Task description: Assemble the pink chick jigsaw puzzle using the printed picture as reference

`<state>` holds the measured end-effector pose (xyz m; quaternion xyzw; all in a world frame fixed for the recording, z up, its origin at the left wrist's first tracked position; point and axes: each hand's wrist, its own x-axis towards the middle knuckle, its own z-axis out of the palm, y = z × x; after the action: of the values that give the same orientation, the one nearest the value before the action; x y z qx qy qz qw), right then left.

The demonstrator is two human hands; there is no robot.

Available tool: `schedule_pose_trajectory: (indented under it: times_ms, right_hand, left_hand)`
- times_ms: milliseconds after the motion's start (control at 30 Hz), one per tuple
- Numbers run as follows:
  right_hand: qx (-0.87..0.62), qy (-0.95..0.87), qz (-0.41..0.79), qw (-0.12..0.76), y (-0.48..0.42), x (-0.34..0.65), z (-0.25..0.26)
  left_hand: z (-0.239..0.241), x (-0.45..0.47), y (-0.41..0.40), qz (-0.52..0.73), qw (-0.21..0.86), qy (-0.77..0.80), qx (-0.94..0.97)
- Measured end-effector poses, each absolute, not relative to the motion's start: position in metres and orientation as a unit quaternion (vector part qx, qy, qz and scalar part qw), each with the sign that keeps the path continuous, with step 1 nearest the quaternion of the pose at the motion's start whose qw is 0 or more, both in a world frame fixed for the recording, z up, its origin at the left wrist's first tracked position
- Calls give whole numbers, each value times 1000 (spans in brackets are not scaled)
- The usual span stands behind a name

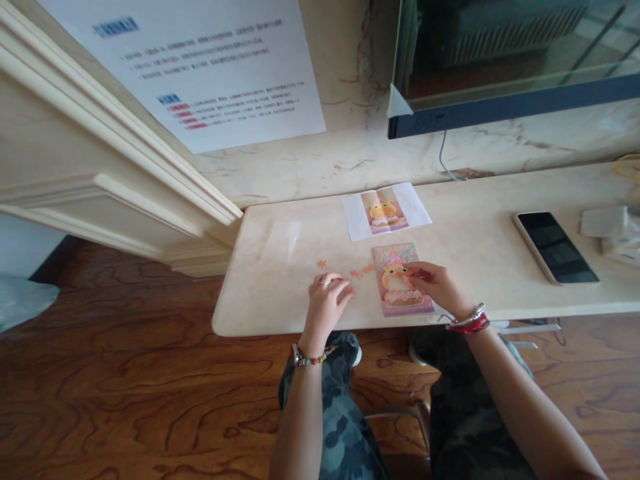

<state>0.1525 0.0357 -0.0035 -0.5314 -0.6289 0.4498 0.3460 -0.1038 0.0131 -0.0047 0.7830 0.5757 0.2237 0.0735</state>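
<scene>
On the pale tabletop, a partly filled jigsaw puzzle shows a yellow-orange character above a pink band, with a whitish gap in its middle. My right hand is over the puzzle's right side, thumb and index finger drawn together at the picture; whatever is between them is too small to tell. Left of the puzzle, my left hand hovers above the table with curled fingers and the thumb close to the index finger. Its fingertips hide anything they hold. Small orange puzzle pieces lie between hand and puzzle, and another loose piece lies farther left.
Behind the puzzle lies a creased paper sheet printed with a similar picture. A phone and a whitish item are at the right. A screen overhangs the table's back, its cable hanging down. A printed notice is on the wall.
</scene>
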Motion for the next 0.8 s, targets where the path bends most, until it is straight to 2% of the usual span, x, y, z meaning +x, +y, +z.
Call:
schedule_pose_trajectory:
  times_ms: [100, 233, 533, 667, 800]
  right_hand:
    - [-529, -636, 445, 343, 37, 148, -4]
    - [-516, -696, 381, 324, 44, 133, 0]
    - [-454, -826, 266, 202, 55, 63, 7]
    - [-471, -839, 187, 200, 51, 60, 0]
    - [-456, -851, 165, 201, 39, 53, 5]
  left_hand:
    - [-5, -104, 12, 206, 72, 588, 779]
    - [-7, -107, 12, 209, 71, 599, 769]
    - [-10, -128, 15, 296, 35, 657, 693]
    - [-13, -138, 13, 334, 5, 691, 641]
    - [-14, -136, 11, 348, 9, 688, 637]
